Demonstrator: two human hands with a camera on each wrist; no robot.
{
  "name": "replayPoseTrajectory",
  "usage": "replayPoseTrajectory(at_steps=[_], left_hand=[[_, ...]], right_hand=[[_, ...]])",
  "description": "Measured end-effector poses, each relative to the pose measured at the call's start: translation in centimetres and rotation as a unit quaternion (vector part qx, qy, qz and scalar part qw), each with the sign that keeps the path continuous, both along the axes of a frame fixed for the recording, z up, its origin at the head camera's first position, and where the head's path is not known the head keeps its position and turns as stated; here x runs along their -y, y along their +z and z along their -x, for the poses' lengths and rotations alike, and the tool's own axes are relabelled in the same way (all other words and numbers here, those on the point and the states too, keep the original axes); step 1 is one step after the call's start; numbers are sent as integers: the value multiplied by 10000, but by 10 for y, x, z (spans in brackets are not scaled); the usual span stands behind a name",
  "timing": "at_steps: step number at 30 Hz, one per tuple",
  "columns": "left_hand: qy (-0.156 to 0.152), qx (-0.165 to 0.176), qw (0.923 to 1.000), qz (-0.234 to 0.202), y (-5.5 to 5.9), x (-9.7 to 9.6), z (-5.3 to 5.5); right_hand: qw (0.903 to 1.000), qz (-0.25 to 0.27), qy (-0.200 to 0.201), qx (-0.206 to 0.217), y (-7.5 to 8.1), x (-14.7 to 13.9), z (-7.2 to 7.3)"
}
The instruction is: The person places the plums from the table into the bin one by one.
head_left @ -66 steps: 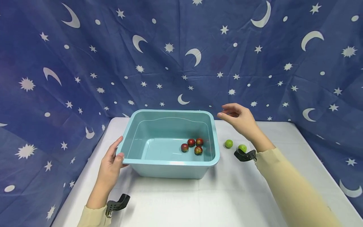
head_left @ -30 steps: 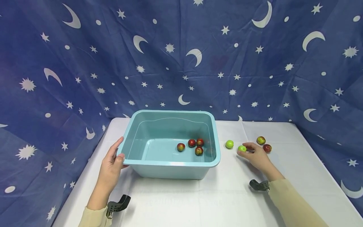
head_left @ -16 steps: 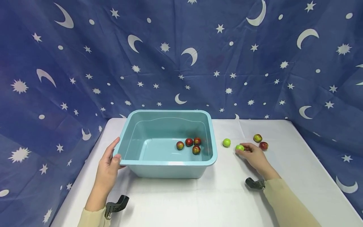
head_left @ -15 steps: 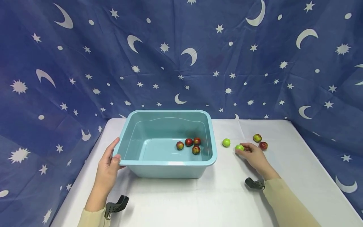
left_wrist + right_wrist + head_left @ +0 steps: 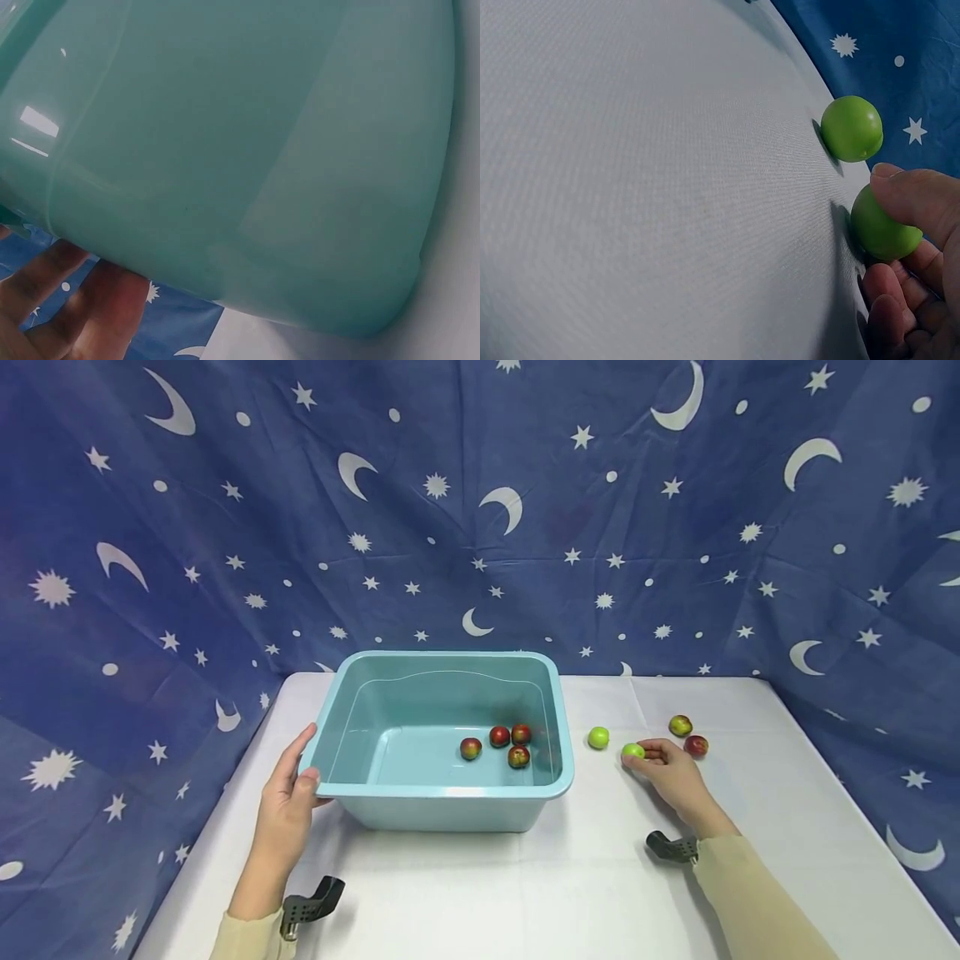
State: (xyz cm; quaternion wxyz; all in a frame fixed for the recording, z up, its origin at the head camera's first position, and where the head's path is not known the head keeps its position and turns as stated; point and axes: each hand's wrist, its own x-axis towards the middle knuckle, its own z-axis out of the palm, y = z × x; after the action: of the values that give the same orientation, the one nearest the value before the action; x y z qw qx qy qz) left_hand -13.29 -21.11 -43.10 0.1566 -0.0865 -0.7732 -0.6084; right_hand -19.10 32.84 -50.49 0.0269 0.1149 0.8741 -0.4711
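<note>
My left hand (image 5: 287,802) grips the left rim near the front corner of a light blue plastic tub (image 5: 442,791); its fingers (image 5: 112,307) show past the tub's edge in the left wrist view. On the tub floor lie several small red fruits (image 5: 471,748), mostly toward the right. To the right of the tub, my right hand (image 5: 675,777) pinches a small, smooth green fruit (image 5: 881,225) between thumb and fingers, low at the tablecloth. A second green fruit (image 5: 598,737) sits close by on its left, apart from the hand.
Beyond the right hand lie a yellow-red fruit (image 5: 680,725) and a dark red fruit (image 5: 696,746). A white cloth (image 5: 450,893) covers the table. Directly behind the table hangs a blue curtain (image 5: 420,543) with moons and stars. Each wrist carries a black camera mount (image 5: 313,903).
My right hand came down from beside the tub's right rim to the green fruit and now pinches it. One red fruit in the tub rolled left. The left hand kept its grip.
</note>
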Motion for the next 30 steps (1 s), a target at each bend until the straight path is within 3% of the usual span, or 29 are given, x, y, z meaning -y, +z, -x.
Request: replayPoseTrajectory(at_steps=[13,21,24,30], left_hand=[[38,36,10000,-66,3,-1,-1],[188,13,9997,133,4,0,-3],[172,17,9998,110,5,-1,-3],[155,29,9998,84,5,-2,-2]], right_hand=[[10000,65,-48,16,-1,0,1],[9999,31,-147,64,-1,6,1],[9998,-11,-171,37,6,7,0],[9997,74,-74,-224,36,5,0]])
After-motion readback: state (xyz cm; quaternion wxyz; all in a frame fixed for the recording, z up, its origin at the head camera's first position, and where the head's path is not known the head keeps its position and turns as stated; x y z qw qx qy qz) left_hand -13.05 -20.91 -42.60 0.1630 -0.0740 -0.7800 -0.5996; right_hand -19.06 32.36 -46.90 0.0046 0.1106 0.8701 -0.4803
